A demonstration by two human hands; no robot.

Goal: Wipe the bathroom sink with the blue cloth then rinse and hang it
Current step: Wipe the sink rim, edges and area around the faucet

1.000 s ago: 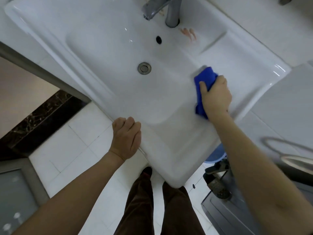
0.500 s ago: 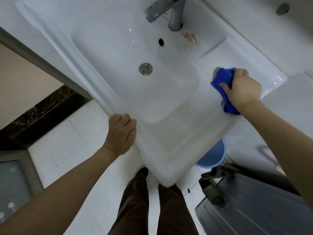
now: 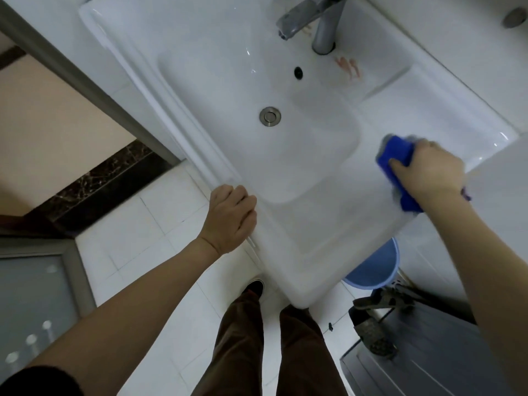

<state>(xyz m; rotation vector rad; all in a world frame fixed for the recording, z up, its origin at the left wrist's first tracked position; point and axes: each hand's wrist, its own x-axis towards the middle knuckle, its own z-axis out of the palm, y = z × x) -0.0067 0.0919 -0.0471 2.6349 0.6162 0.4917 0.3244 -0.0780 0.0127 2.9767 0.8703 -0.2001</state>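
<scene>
A white ceramic sink (image 3: 320,241) fills the upper middle of the head view, with a metal drain (image 3: 270,116) in its basin and a chrome tap (image 3: 311,18) at the back. My right hand (image 3: 428,172) presses a folded blue cloth (image 3: 395,157) flat on the sink's right ledge, near its right edge. Part of the cloth is hidden under my palm. My left hand (image 3: 231,218) rests curled on the sink's front rim, holding nothing else.
Reddish marks (image 3: 350,68) show on the ledge right of the tap. A blue bucket (image 3: 371,270) stands on the tiled floor under the sink's right corner, beside sandals (image 3: 374,335) and a dark mat (image 3: 428,361). A door frame (image 3: 85,81) runs along the left.
My right hand has slid the blue cloth from the basin's right wall out onto the right ledge and slightly back toward me. My left hand stays on the front rim.
</scene>
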